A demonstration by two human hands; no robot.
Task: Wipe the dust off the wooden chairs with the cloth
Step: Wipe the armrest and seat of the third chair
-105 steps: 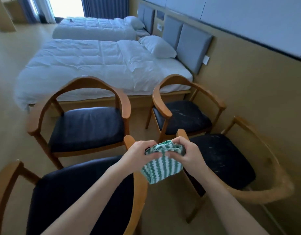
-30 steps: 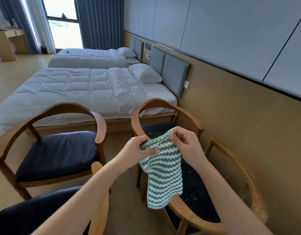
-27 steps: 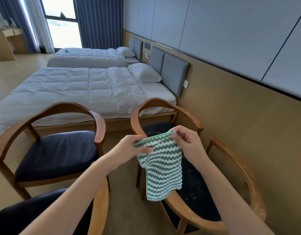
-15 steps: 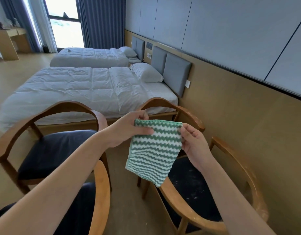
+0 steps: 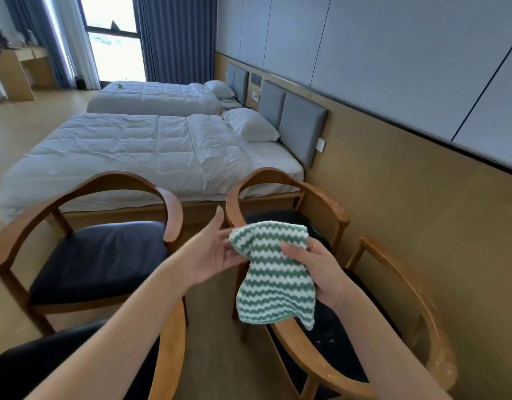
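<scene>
cloth [image 5: 273, 277] hanging lengthwise from right hand [image 5: 318, 272]

Bright daylight from the far window [image 5: 112, 39], wide-angle bending at edges.

We face a bedroom with a pale wooden floor [image 5: 15, 131]. At ten o'clock lies a bed [image 5: 151, 151] with a white quilt and one white pillow [image 5: 249, 125]. A second bed [image 5: 156, 96], made up the same way, lies beyond it at eleven o'clock. Grey padded headboards [image 5: 301, 125] stand behind both. The wall beside them runs from twelve to four o'clock, with tan wood panelling [image 5: 408, 203] below and grey panels [image 5: 379, 53] above. Far off at eleven o'clock, a bright window [image 5: 113, 39] lets in daylight between dark blue curtains [image 5: 174, 39]. A wooden desk [image 5: 15, 70] stands at ten o'clock.
</scene>
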